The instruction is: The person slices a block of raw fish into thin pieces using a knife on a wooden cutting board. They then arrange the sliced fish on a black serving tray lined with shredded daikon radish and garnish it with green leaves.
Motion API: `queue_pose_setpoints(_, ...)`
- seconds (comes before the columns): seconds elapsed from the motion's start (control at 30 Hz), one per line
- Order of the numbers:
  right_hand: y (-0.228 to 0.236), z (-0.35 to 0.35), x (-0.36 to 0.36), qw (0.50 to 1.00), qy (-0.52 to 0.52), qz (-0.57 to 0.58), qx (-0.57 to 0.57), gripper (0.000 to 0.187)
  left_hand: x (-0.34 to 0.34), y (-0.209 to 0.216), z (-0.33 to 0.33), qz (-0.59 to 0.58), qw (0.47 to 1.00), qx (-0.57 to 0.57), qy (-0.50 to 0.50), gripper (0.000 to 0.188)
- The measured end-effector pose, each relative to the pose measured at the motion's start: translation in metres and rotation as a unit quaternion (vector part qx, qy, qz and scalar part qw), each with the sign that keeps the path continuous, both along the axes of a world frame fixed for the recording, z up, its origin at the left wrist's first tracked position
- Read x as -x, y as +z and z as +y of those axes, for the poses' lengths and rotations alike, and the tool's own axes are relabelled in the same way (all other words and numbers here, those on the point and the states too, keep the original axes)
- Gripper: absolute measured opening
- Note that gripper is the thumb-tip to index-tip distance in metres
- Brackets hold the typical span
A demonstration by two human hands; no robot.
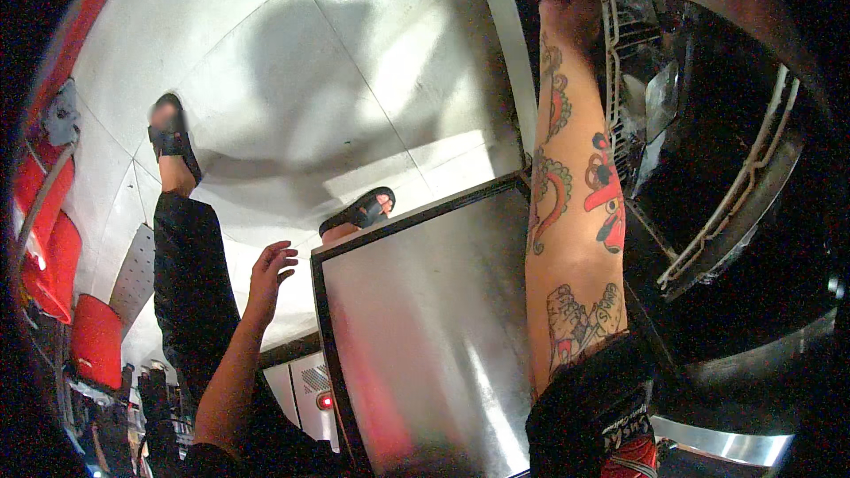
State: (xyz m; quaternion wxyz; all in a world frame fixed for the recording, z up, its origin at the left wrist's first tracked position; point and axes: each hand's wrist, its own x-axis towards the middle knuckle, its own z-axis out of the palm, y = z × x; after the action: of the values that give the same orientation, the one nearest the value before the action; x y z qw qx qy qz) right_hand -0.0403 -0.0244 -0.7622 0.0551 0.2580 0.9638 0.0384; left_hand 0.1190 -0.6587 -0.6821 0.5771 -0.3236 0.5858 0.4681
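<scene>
My left hand (273,267) hangs in the air over the floor, just left of the metal door. Its fingers are loosely bent and apart, with nothing in them. My right arm stretches far into a dark cabinet with wire racks (613,53). At the end of it, my right hand (571,11) is beside the rack, deep in shadow. Its fingers are too dark to make out, and so is anything they may touch. A metal cabinet door (425,327) with a black seal round its edge stands open between my arms. A clear, shiny plastic-like thing (657,102) lies behind the rack.
A second curved wire rack (730,186) crosses the dark cabinet on the right. My sandalled feet (365,211) stand on pale floor tiles (354,80). Red containers or bags (96,341) are at the far left. A small red light (326,402) glows on a panel below the door.
</scene>
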Motion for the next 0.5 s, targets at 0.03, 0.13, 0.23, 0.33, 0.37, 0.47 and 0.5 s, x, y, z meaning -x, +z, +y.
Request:
queue_pose_setpoints(0.03,-0.008,0.008,0.000,0.996,-0.037,0.080,0.013,0.022,0.000,-0.001,0.002,-0.008,1.000,-0.002,-0.018,0.035)
queue_pose_setpoints(0.13,-0.043,0.032,0.000,0.935,-0.105,0.302,0.153,0.021,-0.008,-0.007,-0.005,-0.009,0.998,-0.033,-0.047,0.035)
queue_pose_setpoints(0.23,-0.063,0.079,-0.015,0.768,-0.168,0.440,0.433,0.016,-0.003,-0.012,-0.005,-0.023,0.998,-0.014,-0.063,0.036)
queue_pose_setpoints(0.33,-0.066,0.054,-0.007,0.666,-0.254,0.487,0.504,0.015,-0.004,-0.003,-0.011,-0.007,0.998,0.020,-0.053,0.036)
queue_pose_setpoints(0.37,-0.063,0.049,-0.006,0.653,-0.268,0.500,0.503,0.014,-0.002,-0.001,-0.010,-0.008,0.998,0.022,-0.054,0.036)
queue_pose_setpoints(0.47,-0.055,0.033,-0.004,0.619,-0.299,0.532,0.494,0.013,-0.001,0.002,-0.006,-0.009,0.998,0.015,-0.056,0.036)
queue_pose_setpoints(0.5,-0.051,0.028,-0.005,0.609,-0.307,0.542,0.490,0.013,-0.002,0.003,-0.007,-0.007,0.998,0.008,-0.055,0.036)
